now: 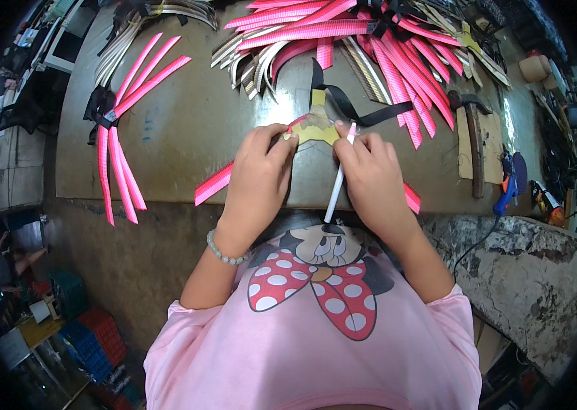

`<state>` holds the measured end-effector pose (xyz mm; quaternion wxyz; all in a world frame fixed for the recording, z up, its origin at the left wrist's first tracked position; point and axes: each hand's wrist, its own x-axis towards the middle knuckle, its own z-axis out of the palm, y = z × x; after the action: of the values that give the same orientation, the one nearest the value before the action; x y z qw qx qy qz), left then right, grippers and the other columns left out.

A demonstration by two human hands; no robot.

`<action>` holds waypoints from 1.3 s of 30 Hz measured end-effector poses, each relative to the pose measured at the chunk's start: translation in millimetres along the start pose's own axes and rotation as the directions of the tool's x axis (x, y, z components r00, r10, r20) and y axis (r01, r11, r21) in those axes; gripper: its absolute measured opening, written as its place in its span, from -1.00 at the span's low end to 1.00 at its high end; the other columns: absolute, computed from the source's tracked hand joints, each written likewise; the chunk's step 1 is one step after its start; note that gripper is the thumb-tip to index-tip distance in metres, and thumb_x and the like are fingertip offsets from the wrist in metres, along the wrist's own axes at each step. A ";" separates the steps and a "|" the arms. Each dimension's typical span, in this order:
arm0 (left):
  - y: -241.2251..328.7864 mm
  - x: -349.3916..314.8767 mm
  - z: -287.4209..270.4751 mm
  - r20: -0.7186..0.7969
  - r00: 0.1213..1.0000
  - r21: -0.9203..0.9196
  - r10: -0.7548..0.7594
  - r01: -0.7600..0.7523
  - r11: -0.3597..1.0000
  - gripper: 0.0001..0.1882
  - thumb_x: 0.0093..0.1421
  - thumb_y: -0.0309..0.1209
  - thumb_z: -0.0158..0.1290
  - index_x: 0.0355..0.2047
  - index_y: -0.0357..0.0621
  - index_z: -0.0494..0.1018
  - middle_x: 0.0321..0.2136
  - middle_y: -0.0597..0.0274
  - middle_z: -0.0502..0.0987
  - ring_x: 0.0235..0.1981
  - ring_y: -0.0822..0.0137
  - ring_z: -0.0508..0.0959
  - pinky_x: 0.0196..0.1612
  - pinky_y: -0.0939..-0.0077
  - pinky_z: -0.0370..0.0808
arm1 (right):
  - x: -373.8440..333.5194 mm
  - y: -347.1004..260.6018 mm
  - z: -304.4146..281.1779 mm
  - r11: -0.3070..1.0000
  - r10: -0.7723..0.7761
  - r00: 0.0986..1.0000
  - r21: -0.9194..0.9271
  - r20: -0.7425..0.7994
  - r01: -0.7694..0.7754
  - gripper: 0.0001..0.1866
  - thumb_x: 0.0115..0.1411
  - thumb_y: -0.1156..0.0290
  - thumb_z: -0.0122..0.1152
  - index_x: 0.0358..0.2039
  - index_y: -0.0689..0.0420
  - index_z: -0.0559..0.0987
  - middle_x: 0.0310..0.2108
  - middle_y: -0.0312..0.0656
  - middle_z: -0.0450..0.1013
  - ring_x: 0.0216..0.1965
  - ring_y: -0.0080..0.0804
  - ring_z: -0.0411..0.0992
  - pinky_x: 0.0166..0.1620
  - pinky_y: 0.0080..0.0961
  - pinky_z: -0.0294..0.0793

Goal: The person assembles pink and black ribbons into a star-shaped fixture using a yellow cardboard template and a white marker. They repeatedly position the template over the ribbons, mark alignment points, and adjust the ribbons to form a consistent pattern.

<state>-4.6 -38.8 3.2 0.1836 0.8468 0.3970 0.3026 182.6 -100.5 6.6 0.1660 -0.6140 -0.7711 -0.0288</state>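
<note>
Saw pink straps [214, 184] partly hidden by hands [259, 164] | found strap pile [299, 32] cut by upper edge | couldn't identify far-right clutter [561, 130]

a workshop: strap bundles [343, 29] beyond the fingers [347, 156], a hammer [475, 147] and blue-handled tool [505, 197] to their right.

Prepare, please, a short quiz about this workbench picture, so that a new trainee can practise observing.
1. Which hand holds the white pen?
2. True or false: a beaded bracelet is on the left wrist.
3. The claw hammer lies:
A) on the floor
B) partly over a tan sheet
C) under the black strap

Key: 1. The right hand. 2. True. 3. B.
</note>
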 end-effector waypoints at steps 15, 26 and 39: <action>34.1 38.0 41.7 0.162 0.986 0.651 0.045 -0.141 0.746 -0.90 0.08 -0.49 0.06 -0.38 -0.25 0.47 -0.27 0.06 0.41 -0.38 0.33 0.52 -0.54 0.66 0.52 | -9.2 28.5 -0.3 0.346 0.587 0.809 0.911 -0.025 -0.223 -0.61 0.46 0.22 -0.08 0.13 0.21 0.46 -0.35 -0.27 0.50 -0.40 -0.50 0.30 -0.23 -0.53 0.35; 68.4 32.5 64.0 0.166 0.978 0.747 -0.125 -0.042 0.663 0.11 -0.01 0.37 0.06 0.08 -0.62 0.36 0.03 -0.19 0.36 -0.25 0.06 0.47 -0.01 0.22 0.54 | -51.5 23.4 -17.7 0.317 0.780 0.621 0.808 0.076 -0.497 -0.84 0.18 0.45 0.35 -0.41 0.28 0.57 -0.45 -0.30 0.53 -0.47 -0.77 0.36 -0.42 -0.70 0.38; 64.4 38.0 63.2 0.182 0.977 0.766 -0.113 -0.068 0.639 0.07 -0.10 0.49 0.01 -0.13 -0.48 0.45 -0.02 -0.08 0.39 -0.30 0.19 0.44 -0.09 0.25 0.55 | -52.8 44.5 -36.4 0.527 0.547 0.808 0.660 0.220 -0.536 -0.78 0.12 0.51 0.39 -0.52 0.21 0.46 -0.58 -0.36 0.39 -0.55 -0.76 0.24 -0.47 -0.71 0.24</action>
<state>92.2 -53.2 5.2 -0.1482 0.8666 0.4763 0.0107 243.3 -148.2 18.4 0.3899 -0.7129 -0.4929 0.3110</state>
